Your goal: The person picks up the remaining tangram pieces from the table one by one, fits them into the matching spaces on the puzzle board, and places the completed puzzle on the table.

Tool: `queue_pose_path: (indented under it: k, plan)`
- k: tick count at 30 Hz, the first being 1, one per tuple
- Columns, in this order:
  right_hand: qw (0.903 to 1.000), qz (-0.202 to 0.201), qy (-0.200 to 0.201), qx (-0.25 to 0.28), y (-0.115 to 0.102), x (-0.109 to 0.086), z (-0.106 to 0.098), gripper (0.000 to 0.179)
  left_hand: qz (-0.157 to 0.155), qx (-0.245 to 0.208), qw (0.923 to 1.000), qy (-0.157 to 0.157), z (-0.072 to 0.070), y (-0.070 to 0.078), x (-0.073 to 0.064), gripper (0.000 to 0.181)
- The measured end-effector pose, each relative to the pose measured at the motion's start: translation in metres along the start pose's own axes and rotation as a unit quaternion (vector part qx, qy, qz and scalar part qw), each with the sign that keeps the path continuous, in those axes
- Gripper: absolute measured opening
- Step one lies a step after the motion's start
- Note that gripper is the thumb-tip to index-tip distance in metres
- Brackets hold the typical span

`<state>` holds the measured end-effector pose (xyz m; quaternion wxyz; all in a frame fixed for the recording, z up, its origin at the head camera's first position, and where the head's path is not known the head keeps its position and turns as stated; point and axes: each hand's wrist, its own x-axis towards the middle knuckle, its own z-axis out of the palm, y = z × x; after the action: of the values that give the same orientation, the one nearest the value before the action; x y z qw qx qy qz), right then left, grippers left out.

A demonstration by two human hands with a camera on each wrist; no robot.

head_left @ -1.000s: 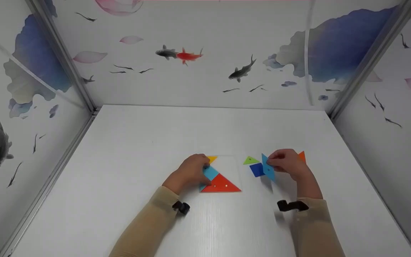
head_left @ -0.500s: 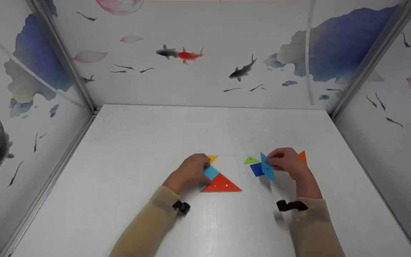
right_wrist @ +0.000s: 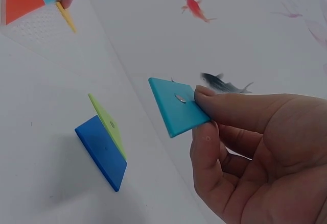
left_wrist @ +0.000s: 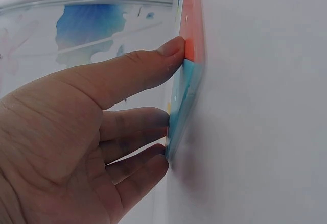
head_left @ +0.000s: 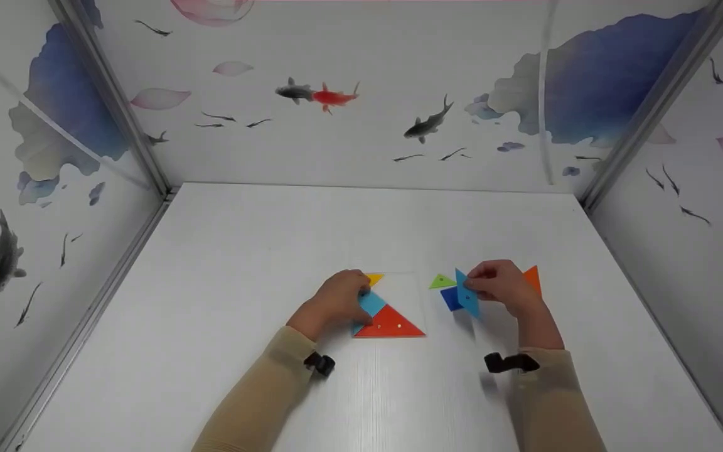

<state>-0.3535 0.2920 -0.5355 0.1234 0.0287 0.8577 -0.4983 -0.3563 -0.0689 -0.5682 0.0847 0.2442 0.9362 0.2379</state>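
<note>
My right hand [head_left: 501,286] pinches a light-blue tangram piece [right_wrist: 176,109] between thumb and fingers, raised over the table. It looks like a parallelogram with a small hole. My left hand [head_left: 340,299] rests its thumb and fingertips along the left side of a clear square tray [head_left: 425,301], fingers fairly straight. In the tray lie a red triangle [head_left: 393,324], a light-blue piece [head_left: 371,304] and a yellow piece [head_left: 374,279]; the hand covers part of the latter two. The left wrist view shows the left thumb [left_wrist: 171,50] at the seam of the red and light-blue pieces.
Between tray and right hand lie a green triangle [head_left: 442,281] and a dark-blue piece [head_left: 450,299], close together. An orange piece [head_left: 533,280] shows partly behind the right hand. White panels with painted fish [head_left: 334,98] stand behind and beside the white table [head_left: 242,251].
My right hand has shifted slightly left with the light-blue piece, which overlaps the dark-blue piece a little more. The left hand and tray stay in place.
</note>
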Motion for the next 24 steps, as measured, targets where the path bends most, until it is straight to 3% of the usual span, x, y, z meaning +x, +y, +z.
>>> queue_pose_path:
  k: [9, 24]
  plan:
    - [0.9997, 0.008, 0.009, -0.020, -0.003, 0.000, 0.004, 0.024, -0.011, 0.000, 0.9999, -0.003, 0.000, 0.001, 0.000, 0.049]
    - [1.0000, 0.007, 0.001, -0.005, -0.003, 0.004, 0.011, 0.021, -0.014, -0.008, 0.9999, -0.004, 0.001, 0.000, 0.001, 0.045]
